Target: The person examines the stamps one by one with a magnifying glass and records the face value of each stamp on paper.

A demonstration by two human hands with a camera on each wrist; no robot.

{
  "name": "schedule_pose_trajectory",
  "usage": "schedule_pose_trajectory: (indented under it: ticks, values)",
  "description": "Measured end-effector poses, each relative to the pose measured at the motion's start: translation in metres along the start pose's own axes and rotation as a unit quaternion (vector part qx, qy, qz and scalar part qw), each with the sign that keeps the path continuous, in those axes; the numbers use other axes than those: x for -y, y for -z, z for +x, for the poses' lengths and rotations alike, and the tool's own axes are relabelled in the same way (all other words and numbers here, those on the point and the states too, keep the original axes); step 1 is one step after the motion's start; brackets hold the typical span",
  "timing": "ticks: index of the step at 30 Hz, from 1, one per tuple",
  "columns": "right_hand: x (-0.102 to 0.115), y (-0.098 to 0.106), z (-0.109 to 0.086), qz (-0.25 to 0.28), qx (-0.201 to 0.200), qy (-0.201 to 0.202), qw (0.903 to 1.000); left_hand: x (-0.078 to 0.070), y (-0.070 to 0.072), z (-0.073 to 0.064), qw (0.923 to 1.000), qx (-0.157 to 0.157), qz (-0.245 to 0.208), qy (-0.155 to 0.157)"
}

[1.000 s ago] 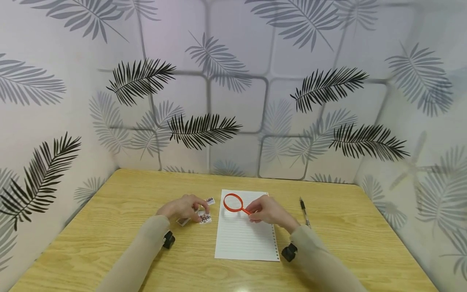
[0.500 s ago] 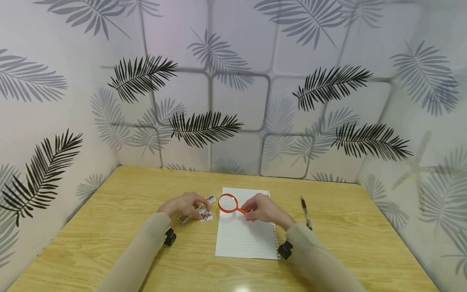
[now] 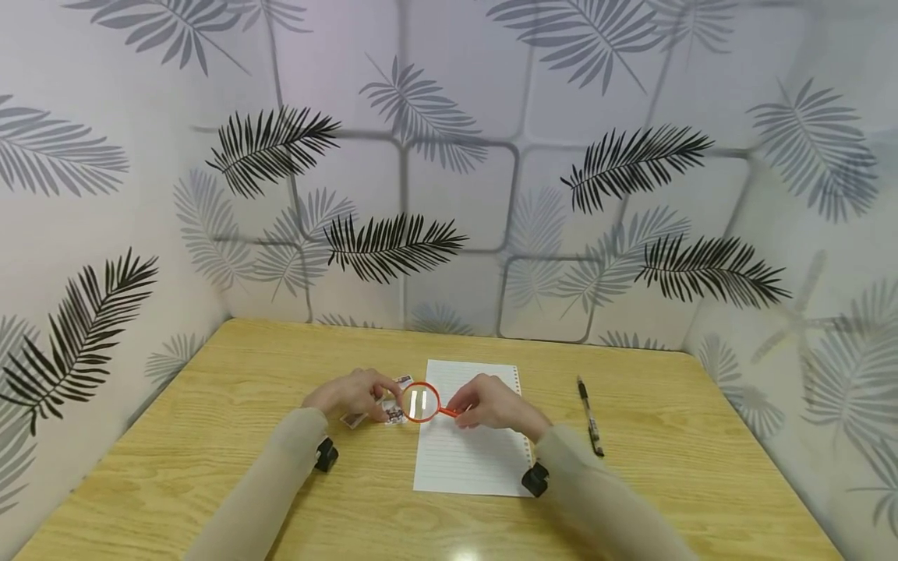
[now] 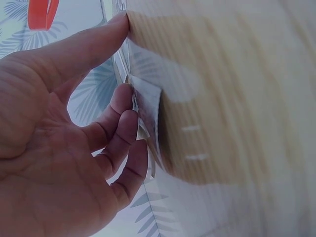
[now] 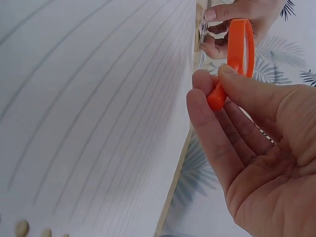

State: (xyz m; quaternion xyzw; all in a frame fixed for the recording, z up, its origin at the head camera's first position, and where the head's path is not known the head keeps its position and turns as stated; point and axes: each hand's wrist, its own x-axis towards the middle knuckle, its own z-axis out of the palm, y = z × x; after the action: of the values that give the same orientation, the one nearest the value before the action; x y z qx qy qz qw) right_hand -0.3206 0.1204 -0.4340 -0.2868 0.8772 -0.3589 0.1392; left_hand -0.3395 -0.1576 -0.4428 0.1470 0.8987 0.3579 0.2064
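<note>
In the head view my left hand point(image 3: 348, 395) rests over several small white-bordered printed pictures point(image 3: 394, 412), stamp-like in size, on the table. The left wrist view shows its thumb and bent fingertips touching them along the tabletop, with one piece point(image 4: 148, 106) lifted at its edge beside the fingers. My right hand point(image 3: 494, 403) pinches the handle of a red-rimmed magnifying glass point(image 3: 421, 403) between thumb and fingers. The lens hangs right beside the left fingertips and overlaps the pictures' right side, with bright reflections in it. My left palm hides part of the pictures.
Beneath the right hand lies a lined sheet of paper point(image 3: 466, 467) with punched holes along its right edge. A black pen point(image 3: 590, 415) lies to its right on the wooden table point(image 3: 231, 374). A leaf-patterned wall covering point(image 3: 463, 202) stands behind.
My right hand has carried the magnifying glass leftward, from over the paper to the pictures by the left fingers. The left hand has stayed in place.
</note>
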Motion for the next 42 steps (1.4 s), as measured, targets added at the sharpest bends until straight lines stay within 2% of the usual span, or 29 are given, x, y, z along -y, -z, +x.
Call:
schedule_pose_trajectory:
  ticks: [4,10,15,22,36,42]
  values:
    - [0.002,-0.003,0.002,-0.009,0.013,0.000,0.9999,0.000,0.000,0.000,0.9999,-0.006,-0.001,0.011]
    - [0.005,-0.008,0.006,-0.051,0.038,0.019,0.9978,0.000,0.000,0.000,0.9998,0.000,0.010,0.016]
    - [0.008,-0.011,0.007,-0.070,0.032,0.032,0.9965,0.001,0.000,0.002,0.9998,-0.003,-0.008,0.017]
    - [0.010,-0.012,0.005,-0.089,0.027,0.047,0.9946,0.002,-0.001,0.002,0.9999,-0.002,0.002,0.014]
    - [0.012,-0.013,0.002,-0.087,0.023,0.057,0.9943,0.002,0.000,0.004,0.9999,-0.004,0.014,0.009]
    - [0.013,-0.011,0.000,-0.078,0.023,0.041,0.9958,-0.001,0.000,0.002,0.9997,-0.006,0.019,0.014]
